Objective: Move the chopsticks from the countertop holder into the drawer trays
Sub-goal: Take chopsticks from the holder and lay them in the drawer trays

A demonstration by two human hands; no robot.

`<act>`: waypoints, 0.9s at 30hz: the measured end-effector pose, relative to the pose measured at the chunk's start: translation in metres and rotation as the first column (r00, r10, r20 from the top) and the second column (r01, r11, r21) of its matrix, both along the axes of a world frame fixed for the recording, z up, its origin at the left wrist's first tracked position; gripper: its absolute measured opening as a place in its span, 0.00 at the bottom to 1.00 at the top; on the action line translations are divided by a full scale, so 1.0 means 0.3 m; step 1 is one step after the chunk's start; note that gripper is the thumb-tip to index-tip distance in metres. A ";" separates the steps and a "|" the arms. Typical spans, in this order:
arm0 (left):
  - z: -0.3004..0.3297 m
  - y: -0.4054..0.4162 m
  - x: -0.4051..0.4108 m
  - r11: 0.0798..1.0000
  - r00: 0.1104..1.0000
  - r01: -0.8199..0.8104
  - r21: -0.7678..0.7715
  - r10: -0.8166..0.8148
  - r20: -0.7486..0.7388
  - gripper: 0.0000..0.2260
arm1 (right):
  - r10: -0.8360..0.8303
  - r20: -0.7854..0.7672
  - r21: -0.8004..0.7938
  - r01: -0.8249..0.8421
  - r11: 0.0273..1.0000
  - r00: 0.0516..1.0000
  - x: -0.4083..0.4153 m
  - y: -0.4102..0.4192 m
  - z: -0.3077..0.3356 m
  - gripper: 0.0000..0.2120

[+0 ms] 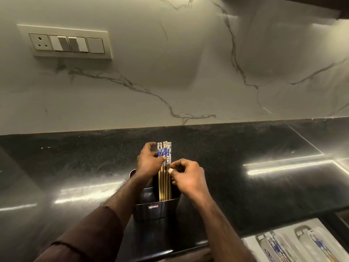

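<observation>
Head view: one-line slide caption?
Both hands, left hand and right hand, gather chopsticks standing in the black holder on the countertop.

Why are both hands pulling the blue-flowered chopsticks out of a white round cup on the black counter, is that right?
Not quite. The head view shows the holder is a dark squarish metal holder, not a white round cup. Both the left hand and right hand do touch the blue-flowered chopsticks on the black counter.

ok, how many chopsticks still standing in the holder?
6 tops show, though some may be hidden: the chopsticks stand side by side in the black holder, left hand and right hand at the bundle.
</observation>
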State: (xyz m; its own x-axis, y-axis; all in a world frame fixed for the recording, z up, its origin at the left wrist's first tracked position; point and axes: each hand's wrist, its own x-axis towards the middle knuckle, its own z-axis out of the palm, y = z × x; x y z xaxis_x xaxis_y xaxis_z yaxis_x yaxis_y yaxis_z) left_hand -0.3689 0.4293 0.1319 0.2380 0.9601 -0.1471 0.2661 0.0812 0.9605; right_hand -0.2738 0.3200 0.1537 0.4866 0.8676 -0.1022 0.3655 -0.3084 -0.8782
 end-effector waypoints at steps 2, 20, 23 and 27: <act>-0.006 0.006 0.001 1.000 1.000 0.011 0.007 -0.011 -0.012 0.27 | -0.008 0.000 0.001 0.008 1.000 1.000 -0.004 0.004 -0.004 0.06; 0.192 -0.004 -0.115 0.981 0.972 0.100 0.166 -0.131 0.193 0.20 | 0.128 -0.065 -0.035 -0.130 0.991 0.990 -0.054 0.026 0.048 0.23; 0.277 -0.021 -0.116 0.981 0.934 0.151 0.125 -0.183 0.308 0.16 | 0.179 -0.126 -0.003 -0.181 0.983 0.976 -0.068 0.027 0.062 0.18; 0.372 -0.053 -0.117 0.974 0.874 0.198 0.107 -0.225 0.431 0.16 | 0.227 -0.385 0.145 -0.184 0.972 0.895 -0.066 -0.018 0.089 0.10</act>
